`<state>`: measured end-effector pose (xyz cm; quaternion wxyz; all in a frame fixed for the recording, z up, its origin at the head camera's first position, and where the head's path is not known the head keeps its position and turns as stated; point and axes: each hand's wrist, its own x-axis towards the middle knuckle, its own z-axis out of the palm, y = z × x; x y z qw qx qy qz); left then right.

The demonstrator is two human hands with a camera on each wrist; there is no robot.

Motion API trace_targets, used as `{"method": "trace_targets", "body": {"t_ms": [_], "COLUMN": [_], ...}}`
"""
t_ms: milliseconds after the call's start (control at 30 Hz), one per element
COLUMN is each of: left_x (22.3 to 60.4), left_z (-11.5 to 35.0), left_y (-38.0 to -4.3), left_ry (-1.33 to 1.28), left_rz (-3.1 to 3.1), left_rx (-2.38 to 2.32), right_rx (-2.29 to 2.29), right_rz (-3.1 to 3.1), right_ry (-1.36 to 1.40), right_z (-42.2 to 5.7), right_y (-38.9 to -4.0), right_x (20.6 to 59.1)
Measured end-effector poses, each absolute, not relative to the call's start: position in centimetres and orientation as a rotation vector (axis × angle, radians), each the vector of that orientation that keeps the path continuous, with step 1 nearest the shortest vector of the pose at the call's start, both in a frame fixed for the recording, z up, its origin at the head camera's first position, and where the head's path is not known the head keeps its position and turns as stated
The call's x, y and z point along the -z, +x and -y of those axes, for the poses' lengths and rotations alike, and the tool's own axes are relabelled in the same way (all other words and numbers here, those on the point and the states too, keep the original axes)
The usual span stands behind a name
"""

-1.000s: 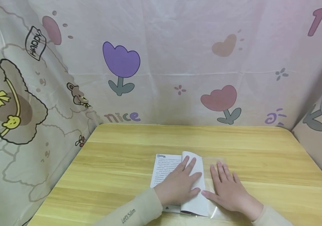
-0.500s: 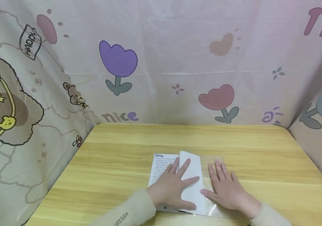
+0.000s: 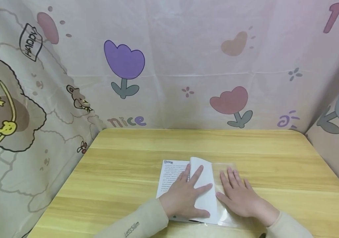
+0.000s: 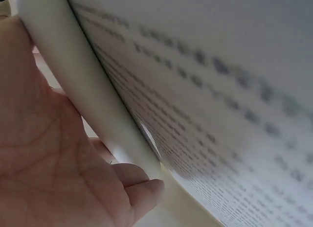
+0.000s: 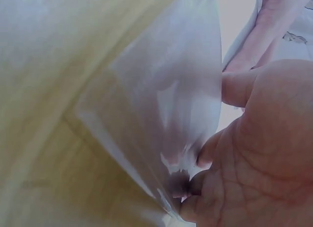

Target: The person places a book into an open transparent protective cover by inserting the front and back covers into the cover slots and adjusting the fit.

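A printed page [image 3: 173, 170] of a book or booklet lies on the table, lines of small text running across it. Over its right part is a blank white leaf [image 3: 206, 177], curved up at its left edge. My left hand [image 3: 182, 198] rests on this leaf, fingers and thumb spread wide; the left wrist view shows its palm beside the rounded fold [image 4: 93, 90]. A clear plastic sheet [image 3: 225, 216] extends to the right from the leaf. My right hand [image 3: 240, 195] lies on the plastic with fingers extended, its thumb tip right at the leaf's edge.
The wood-grain table [image 3: 113, 165] has rounded far corners. A printed cloth [image 3: 169, 59] with flowers hangs behind it, and a similar cloth [image 3: 23, 172] closes off the left side.
My left hand's fingers have spread wider, the thumb sliding down toward the leaf's near end and the leading fingertip shifting left. My right hand stays almost in place on the plastic.
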<state>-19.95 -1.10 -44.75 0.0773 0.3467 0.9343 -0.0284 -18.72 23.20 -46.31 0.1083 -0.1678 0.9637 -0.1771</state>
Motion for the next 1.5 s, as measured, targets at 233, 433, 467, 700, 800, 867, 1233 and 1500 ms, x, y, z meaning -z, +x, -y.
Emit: {"method": "trace_targets", "body": {"t_ms": [233,433,467,700,800,867,1233,1500], "left_x": [44.4,44.4,44.4,44.6,44.6,44.6,44.5,41.7], "left_z": [0.6,0.5,0.5,0.4,0.1,-0.1,-1.1,2.4], "left_y": [-19.9,-19.9,-19.9,-19.9,-19.9,-19.9,-19.5,-21.0], "left_ry": [1.055,1.034,1.03,1.02,1.033,1.051,1.04,1.096], "left_rz": [-2.808,-2.818,-2.819,-2.82,-2.815,-2.815,-2.841,-2.617], "left_rx": [0.122,0.144,0.144,0.141,0.138,0.136,0.173,-0.27], "right_rx": [0.537,0.56,0.565,0.568,0.535,0.511,0.465,0.459], "right_rz": [-2.836,-2.808,-2.802,-2.814,-2.838,-2.856,-2.915,-2.916], "right_ry": [-0.505,-0.525,-0.523,-0.51,-0.512,-0.519,-0.517,-0.528], "right_z": [-23.4,-23.7,-23.7,-23.8,-23.8,-23.7,-23.4,-23.5], "right_y": [-18.8,-18.9,-19.0,-19.0,-18.9,-18.8,-18.5,-18.3], "right_x": [46.2,46.2,46.1,46.1,46.3,46.5,47.1,47.0]}}
